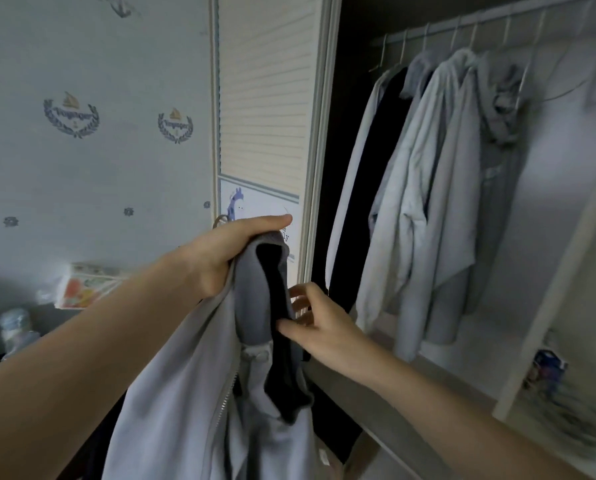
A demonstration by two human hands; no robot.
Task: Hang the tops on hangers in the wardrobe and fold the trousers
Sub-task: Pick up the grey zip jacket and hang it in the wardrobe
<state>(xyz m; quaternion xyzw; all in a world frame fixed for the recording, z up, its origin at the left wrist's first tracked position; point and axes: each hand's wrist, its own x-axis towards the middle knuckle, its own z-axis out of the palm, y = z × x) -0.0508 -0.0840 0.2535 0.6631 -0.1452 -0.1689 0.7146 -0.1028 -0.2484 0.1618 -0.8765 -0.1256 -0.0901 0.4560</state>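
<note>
My left hand [227,251], mid-frame, grips the grey zip top [192,393] bunched at its collar. My right hand [319,323], fingers loosely spread, touches its dark lining beside the wardrobe door edge [319,150]. Hung tops [428,202] fill the rail [480,20] upper right.

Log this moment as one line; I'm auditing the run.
left hand: grips grey zip hoodie at collar | right hand: touches its dark lining | wardrobe rail: tops already hung

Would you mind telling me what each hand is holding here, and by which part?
The left hand grips the grey zip-up top at its bunched upper edge. The right hand only touches its dark lining, fingers straight.
</note>
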